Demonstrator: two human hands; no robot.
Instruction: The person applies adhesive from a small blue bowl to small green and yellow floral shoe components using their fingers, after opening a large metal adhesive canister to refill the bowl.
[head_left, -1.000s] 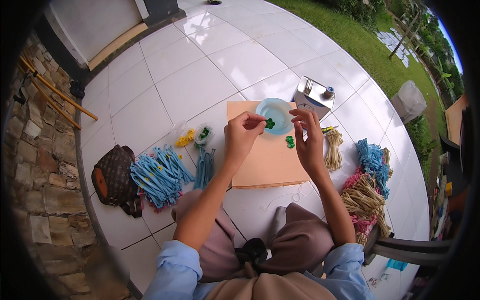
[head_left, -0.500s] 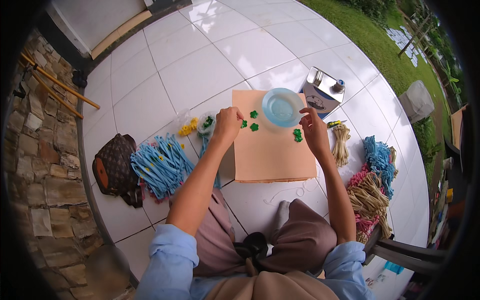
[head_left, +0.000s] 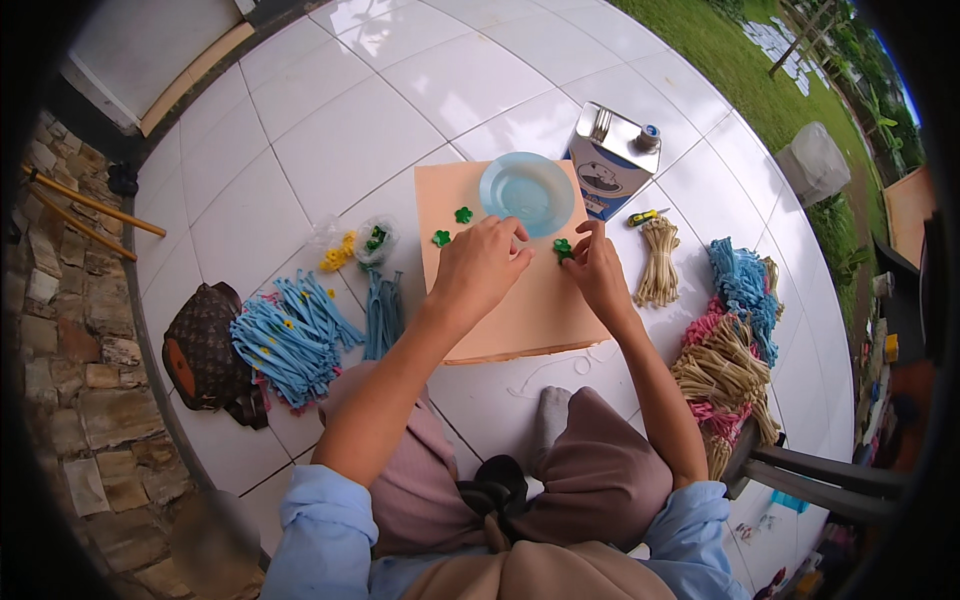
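Reaching over a peach-coloured board (head_left: 535, 318), both hands are set close together, with a narrow gap between them. A green flower-shaped piece (head_left: 562, 248) is met by the fingertips of the right hand (head_left: 600, 272); whether it is pinched or merely touched cannot be told. The left hand (head_left: 482, 264) is held just across the gap with its fingers bent, and whether anything is grasped in it cannot be told. Two more green pieces are laid beyond the left hand, one (head_left: 441, 238) close to the board's left edge and another (head_left: 463, 215) slightly farther in. Bare board is left between the hands and the near edge. Toward the far right corner, a blue bowl (head_left: 525, 195) is set, and just past that corner a tin (head_left: 606, 178) is stood on the tiled floor (head_left: 330, 130). On the right, room is narrowed by a yellow-handled tool (head_left: 643, 217) and a beige bundle (head_left: 657, 265), with a mixed heap of bundles (head_left: 725, 375) farther out. On the left, a bag of yellow pieces (head_left: 337, 252), a bag of green pieces (head_left: 376, 242) and a slim blue bundle (head_left: 382, 312) are placed, then a blue pile (head_left: 292, 340) beside a brown backpack (head_left: 205, 345). The widest open tile is found beyond the board, toward the far left.
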